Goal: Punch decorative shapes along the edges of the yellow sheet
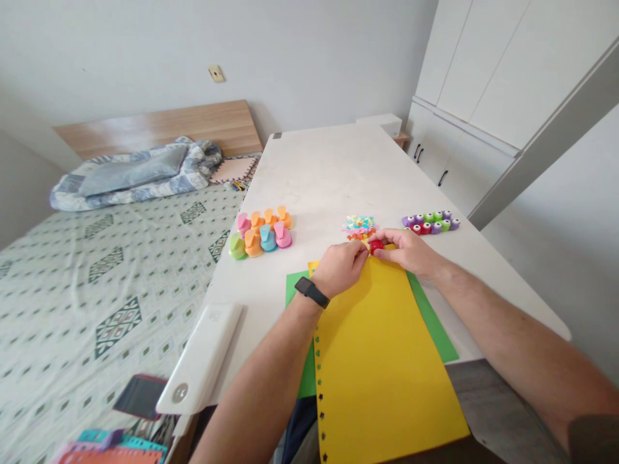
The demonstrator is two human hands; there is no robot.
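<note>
A yellow paper sheet (387, 348) stretches from the tabletop toward me over the table's near edge, with small star and other shapes punched along its left side. Green paper (432, 316) shows underneath it. My right hand (409, 251) grips a small red craft punch (376, 246) at the sheet's far edge. Beside the punch, my left hand (341, 267), with a black watch on the wrist, is closed, its fingertips pinching at the sheet's far edge; exactly what lies between them is partly hidden. Just beyond my hands is a pile of small colourful paper cutouts (360, 224).
Several large coloured punches (261, 233) stand at the left on the white table (324, 167). Rows of small punches (431, 223) are at the right. A long white device (203, 357) lies by the left edge. A bed (145, 258) adjoins the table.
</note>
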